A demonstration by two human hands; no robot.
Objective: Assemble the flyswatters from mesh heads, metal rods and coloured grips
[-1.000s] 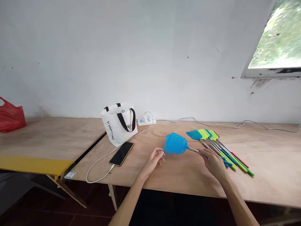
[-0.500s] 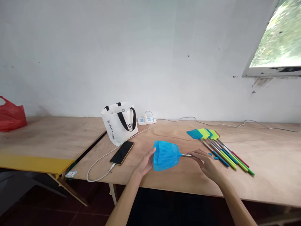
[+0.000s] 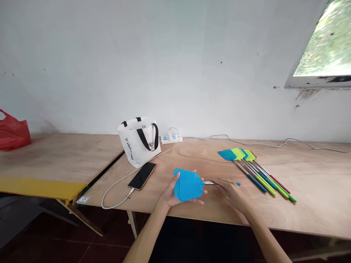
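Note:
A blue fly swatter point(image 3: 188, 185) with a metal shaft lies low over the plywood table point(image 3: 309, 204) in front of me. My left hand point(image 3: 170, 193) cups the mesh head from below, fingers curled around its edges. My right hand point(image 3: 229, 190) is closed around the thin shaft just right of the head, and the blue handle tip pokes out past it. To the right lies a row of several more fly swatters point(image 3: 253, 168) with blue and lime heads and coloured handles.
A white tote bag point(image 3: 139, 141) with black straps stands at the back left. Beside it lie a black phone point(image 3: 142, 175) on a white cable and a power strip point(image 3: 170, 138) by the wall. A red plastic bag point(image 3: 13, 133) sits far left on the neighbouring table.
The blue swatter has been drawn away from the row, left and toward me. My left hand went from open beside the head to cupping it; my right hand followed along the shaft.

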